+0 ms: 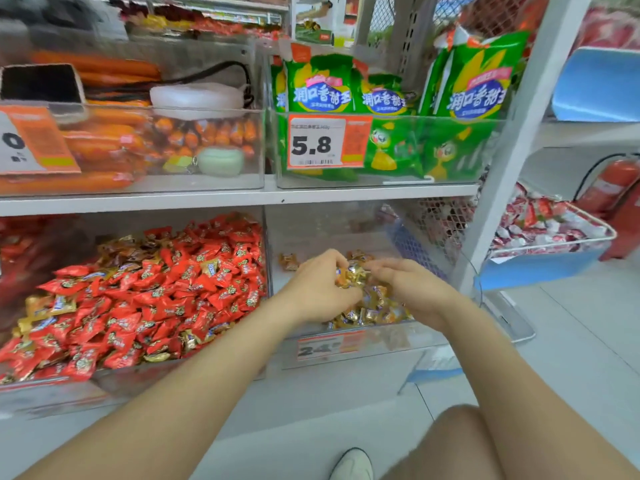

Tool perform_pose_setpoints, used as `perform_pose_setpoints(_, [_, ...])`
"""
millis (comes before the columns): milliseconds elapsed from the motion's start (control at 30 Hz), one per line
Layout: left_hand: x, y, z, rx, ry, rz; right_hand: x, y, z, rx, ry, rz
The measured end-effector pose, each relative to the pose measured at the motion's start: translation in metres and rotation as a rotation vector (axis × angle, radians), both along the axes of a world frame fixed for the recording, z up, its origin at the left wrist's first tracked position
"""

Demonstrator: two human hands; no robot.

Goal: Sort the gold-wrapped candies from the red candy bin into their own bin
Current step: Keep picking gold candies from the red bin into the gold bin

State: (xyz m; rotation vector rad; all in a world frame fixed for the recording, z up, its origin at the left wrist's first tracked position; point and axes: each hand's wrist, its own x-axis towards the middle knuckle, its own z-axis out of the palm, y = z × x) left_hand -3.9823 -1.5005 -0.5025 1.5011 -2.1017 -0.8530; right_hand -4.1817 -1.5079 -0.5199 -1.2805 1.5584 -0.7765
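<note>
Left hand (320,289) and right hand (414,289), fingers curled, jointly hold gold-wrapped candies (353,276) over the clear bin (322,226) (red candy bin (138,379) adjoins, left).

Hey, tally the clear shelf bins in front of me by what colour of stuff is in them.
Orange sausage bin: 1
Green packet bin: 1
Red candy bin, some gold mixed in: 1
Gold candy bin: 1
Total: 4, though the far-left edge is too blurred to tell.
</note>
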Motion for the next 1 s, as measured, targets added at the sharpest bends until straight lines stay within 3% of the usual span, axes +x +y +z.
perform_pose_setpoints(100, [-0.002,-0.007,-0.006,-0.012,-0.158,-0.108,0.001,0.003,0.006,-0.085,0.054,0.043])
perform_pose_setpoints(300, [0.059,0.05,0.009,-0.637,-0.324,-0.268,0.036,0.01,0.02,-0.369,0.261,0.125])
perform_pose_setpoints(400, [0.11,0.075,0.016,-0.745,-0.412,-0.17,0.083,0.027,0.034,-0.555,0.277,0.201])
perform_pose_setpoints(467, [0.145,0.084,0.01,-0.701,-0.523,0.017,0.117,0.043,0.041,-0.705,0.329,0.308])
perform_pose_setpoints(567, [0.188,0.093,-0.013,-0.446,-0.647,0.266,0.159,0.055,0.034,-0.838,0.509,0.537])
perform_pose_setpoints(733, [0.217,0.076,-0.041,-0.307,-0.6,0.294,0.212,0.051,-0.001,-0.914,1.074,0.489])
perform_pose_setpoints(800, [0.227,0.064,-0.041,-0.291,-0.587,0.302,0.229,0.045,-0.012,-0.834,1.206,0.474])
perform_pose_setpoints(1000, [0.269,0.032,-0.032,-0.248,-0.635,0.31,0.261,0.014,-0.019,-0.665,1.18,0.635])
